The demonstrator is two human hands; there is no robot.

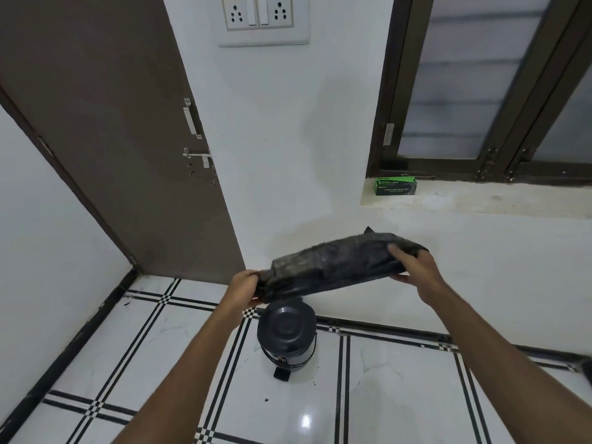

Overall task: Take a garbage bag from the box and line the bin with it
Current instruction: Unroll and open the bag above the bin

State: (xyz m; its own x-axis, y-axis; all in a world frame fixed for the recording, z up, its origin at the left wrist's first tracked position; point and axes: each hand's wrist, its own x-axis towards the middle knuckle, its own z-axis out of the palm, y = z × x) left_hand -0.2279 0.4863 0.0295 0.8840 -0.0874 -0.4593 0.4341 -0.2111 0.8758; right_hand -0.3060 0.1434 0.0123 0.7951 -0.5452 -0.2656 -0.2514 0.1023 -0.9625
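A black garbage bag [333,264], still partly folded, stretches between my two hands above the bin. My left hand [244,288] grips its lower left end in a fist. My right hand [413,262] pinches its upper right end between fingers and thumb. Directly below stands a small black pedal bin [286,339] on the tiled floor, its round lid closed and its foot pedal facing me. The green garbage bag box [396,185] lies on the stone window sill, up and to the right.
A brown door [121,139] with a latch stands at the left, next to a white wall with a switch plate [259,14]. A dark-framed window [490,84] sits above the sill [480,200]. The floor is glossy white tile with black lines.
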